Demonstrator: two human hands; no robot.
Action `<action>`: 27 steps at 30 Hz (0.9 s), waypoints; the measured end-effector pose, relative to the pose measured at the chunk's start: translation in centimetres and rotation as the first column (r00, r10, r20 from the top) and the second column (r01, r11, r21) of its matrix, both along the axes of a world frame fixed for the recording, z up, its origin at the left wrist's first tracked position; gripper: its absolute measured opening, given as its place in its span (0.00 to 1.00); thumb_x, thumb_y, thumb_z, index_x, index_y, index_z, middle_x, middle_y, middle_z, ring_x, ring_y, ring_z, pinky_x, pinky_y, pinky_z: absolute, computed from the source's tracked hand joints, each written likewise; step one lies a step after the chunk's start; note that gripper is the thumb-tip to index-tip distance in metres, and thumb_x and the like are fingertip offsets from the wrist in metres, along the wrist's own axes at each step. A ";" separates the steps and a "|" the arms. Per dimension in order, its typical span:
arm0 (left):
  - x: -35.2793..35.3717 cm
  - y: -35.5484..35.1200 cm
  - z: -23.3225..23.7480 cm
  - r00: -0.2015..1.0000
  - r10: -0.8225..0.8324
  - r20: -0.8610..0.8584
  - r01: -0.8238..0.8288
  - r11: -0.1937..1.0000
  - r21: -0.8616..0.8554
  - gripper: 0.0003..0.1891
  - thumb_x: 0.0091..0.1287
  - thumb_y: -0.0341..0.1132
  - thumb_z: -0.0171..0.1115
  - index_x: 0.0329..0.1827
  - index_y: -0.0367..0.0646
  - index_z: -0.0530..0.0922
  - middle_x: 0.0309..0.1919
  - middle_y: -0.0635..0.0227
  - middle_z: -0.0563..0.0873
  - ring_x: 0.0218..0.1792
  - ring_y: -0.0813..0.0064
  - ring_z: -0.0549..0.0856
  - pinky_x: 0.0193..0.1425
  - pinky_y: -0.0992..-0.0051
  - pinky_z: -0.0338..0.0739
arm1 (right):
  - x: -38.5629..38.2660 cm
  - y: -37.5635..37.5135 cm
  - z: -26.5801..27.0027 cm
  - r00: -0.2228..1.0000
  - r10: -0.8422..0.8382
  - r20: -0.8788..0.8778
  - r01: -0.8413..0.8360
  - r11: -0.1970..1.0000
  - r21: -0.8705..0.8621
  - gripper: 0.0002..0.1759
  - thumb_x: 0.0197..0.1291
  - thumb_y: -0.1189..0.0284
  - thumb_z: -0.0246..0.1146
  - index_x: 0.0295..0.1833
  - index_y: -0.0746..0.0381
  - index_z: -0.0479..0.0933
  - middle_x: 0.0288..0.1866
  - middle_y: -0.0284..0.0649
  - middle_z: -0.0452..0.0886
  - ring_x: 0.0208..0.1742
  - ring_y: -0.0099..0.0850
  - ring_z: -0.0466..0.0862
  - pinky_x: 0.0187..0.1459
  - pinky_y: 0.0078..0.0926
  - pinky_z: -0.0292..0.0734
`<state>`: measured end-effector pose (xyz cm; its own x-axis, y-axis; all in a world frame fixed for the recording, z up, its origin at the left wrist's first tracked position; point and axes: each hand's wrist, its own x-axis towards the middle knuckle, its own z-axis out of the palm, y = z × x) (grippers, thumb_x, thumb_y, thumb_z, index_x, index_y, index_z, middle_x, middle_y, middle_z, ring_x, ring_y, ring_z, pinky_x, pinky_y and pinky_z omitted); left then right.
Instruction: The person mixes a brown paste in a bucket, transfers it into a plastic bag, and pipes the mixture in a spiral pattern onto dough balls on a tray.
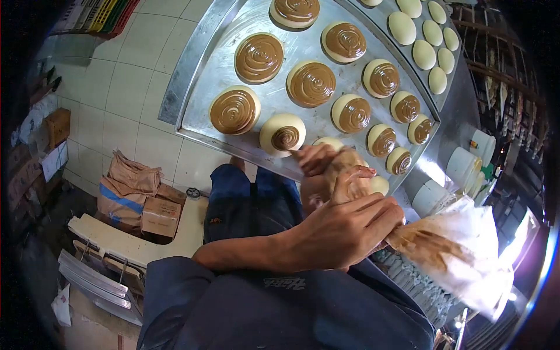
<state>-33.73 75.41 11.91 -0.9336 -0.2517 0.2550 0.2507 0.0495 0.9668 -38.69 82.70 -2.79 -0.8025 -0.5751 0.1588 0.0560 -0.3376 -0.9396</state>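
My left hand (350, 227) is closed around the upper part of a piping bag (452, 248), whose loose, brown-stained end hangs out to the right. Partly hidden behind the left hand, my right hand (318, 169) is wrapped round the lower, filled part of the bag. The bag's tip is beside a pale round dough piece (294, 126) that carries a small brown swirl (285, 138). Several other rounds on the metal tray (219, 140) bear wider brown spirals, such as the nearby coated round (234, 111). Pale dough shows beside and under my hands.
A second tray holds several plain dough rounds (424, 54) at the upper right. White tubs (464, 166) stand right of the trays. At the lower left are a cardboard box (160, 217) and brown paper sacks (129, 184). Colored crates (96, 17) are at the upper left.
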 end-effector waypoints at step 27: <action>-0.7 1.0 -0.4 0.999 0.033 -0.019 -0.034 0.998 -0.043 0.26 0.43 0.32 0.70 0.47 0.34 0.72 0.42 0.54 0.78 0.49 0.57 0.81 0.58 0.64 0.75 | -2.6 -1.1 -0.9 0.986 -0.143 0.088 0.133 0.984 0.115 0.16 0.72 0.54 0.51 0.46 0.56 0.70 0.23 0.34 0.67 0.25 0.30 0.71 0.35 0.31 0.72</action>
<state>-34.45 76.42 11.50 -0.9200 -0.2714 0.2828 0.2654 0.0998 0.9590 -41.31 81.59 -3.72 -0.8839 -0.4672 0.0204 0.1071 -0.2446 -0.9637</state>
